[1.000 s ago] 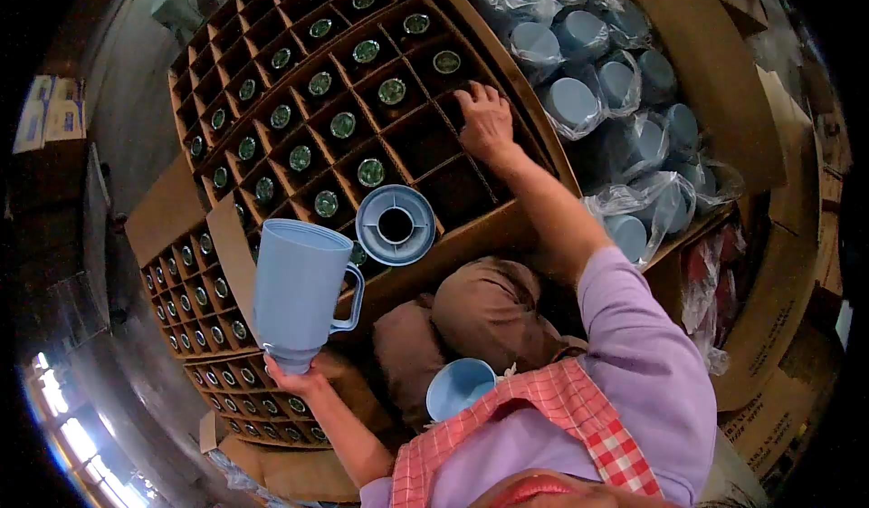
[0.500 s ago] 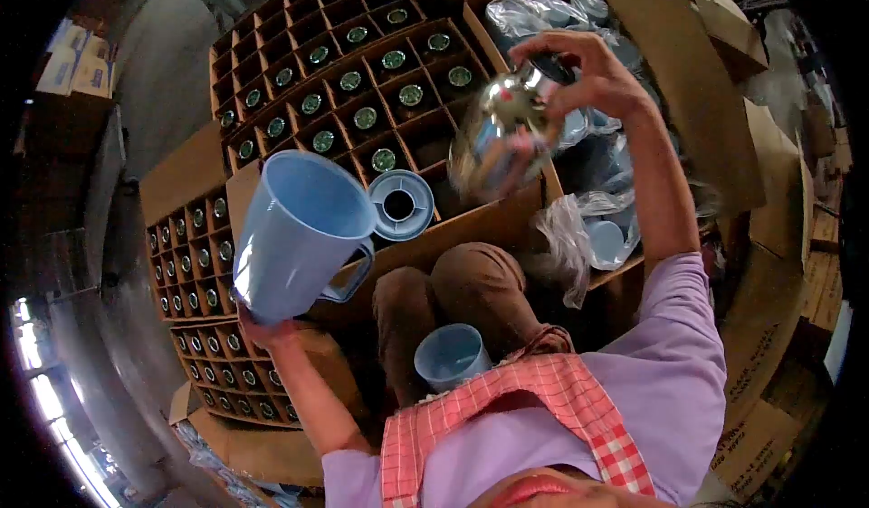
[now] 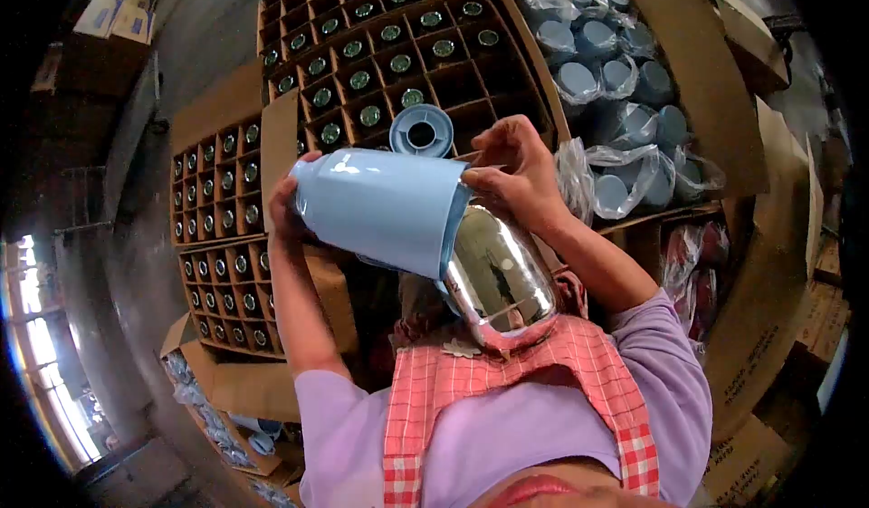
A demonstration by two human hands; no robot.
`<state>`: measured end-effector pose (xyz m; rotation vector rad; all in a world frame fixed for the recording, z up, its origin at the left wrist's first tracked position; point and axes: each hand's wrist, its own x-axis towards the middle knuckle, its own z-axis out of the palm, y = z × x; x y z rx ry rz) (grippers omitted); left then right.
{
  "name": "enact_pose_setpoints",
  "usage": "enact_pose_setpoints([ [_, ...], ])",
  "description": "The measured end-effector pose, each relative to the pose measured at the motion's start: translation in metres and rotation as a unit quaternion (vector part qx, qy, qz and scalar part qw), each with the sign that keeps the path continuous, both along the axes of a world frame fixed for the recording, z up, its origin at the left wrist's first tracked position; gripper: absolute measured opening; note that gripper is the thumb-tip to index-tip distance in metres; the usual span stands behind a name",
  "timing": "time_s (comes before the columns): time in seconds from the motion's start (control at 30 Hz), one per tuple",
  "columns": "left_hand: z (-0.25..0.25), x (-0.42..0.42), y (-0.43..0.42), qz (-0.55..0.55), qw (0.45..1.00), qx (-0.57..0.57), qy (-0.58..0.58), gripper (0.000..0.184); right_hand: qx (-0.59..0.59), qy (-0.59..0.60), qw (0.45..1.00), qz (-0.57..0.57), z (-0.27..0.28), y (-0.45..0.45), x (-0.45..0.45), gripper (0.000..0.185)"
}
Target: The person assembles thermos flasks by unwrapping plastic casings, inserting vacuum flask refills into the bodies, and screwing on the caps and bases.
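Observation:
A light blue plastic jug body (image 3: 380,205) lies tilted nearly sideways in front of my chest, its wide mouth facing right. My left hand (image 3: 288,202) is wrapped round its narrow base end. At the mouth is a silvery glass liner (image 3: 501,273), one end at the opening and its rounded end against the apron. My right hand (image 3: 514,168) is at the jug's upper rim, thumb and fingers bent together; whatever is between them is too small to tell. Behind the jug, a round blue ring part (image 3: 421,131) rests on the divided carton.
A divided carton (image 3: 471,82) holds several glass liners upright. More divided cartons (image 3: 217,186) stand at the left. At the right, an open box (image 3: 552,114) holds blue cups (image 3: 577,81) in plastic bags. Red bagged items (image 3: 697,259) lie below it.
The right hand has brought the silvery liner from over the cartons down to the jug's mouth. The jug has tipped from upright to nearly sideways, and the hands have come closer together.

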<state>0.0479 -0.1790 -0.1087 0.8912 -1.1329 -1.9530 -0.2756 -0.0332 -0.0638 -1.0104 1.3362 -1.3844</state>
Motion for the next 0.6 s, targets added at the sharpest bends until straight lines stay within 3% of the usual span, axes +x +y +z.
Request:
enact_pose_setpoints([
  [0.1,0.015,-0.002,-0.004,-0.014,0.999,0.032,-0.036,0.074,-0.072,-0.074,0.994,-0.039,0.001,-0.001,0.016,0.032],
  [0.17,0.025,-0.012,-0.002,-0.069,0.997,-0.006,-0.045,0.066,-0.129,-0.143,0.977,-0.093,-0.018,-0.007,0.023,0.027],
  [0.23,0.027,-0.028,0.001,-0.161,0.983,-0.040,-0.082,0.065,-0.122,-0.185,0.966,-0.134,-0.018,-0.012,0.021,0.020],
  [0.3,0.015,-0.046,0.019,-0.103,0.989,0.063,-0.089,0.062,-0.066,-0.244,0.960,-0.121,-0.020,-0.005,0.006,0.015],
  [0.37,0.002,-0.046,0.030,-0.065,0.985,0.159,-0.018,0.056,-0.013,-0.172,0.979,-0.111,-0.025,0.022,-0.015,0.015],
  [0.5,-0.013,-0.031,0.045,0.002,0.981,0.188,-0.052,0.050,-0.089,-0.054,0.994,-0.041,-0.047,0.093,-0.028,0.021],
  [0.6,-0.040,-0.019,0.042,0.000,0.972,0.234,0.007,0.047,-0.098,-0.018,0.993,0.061,-0.032,0.107,-0.014,0.047],
])
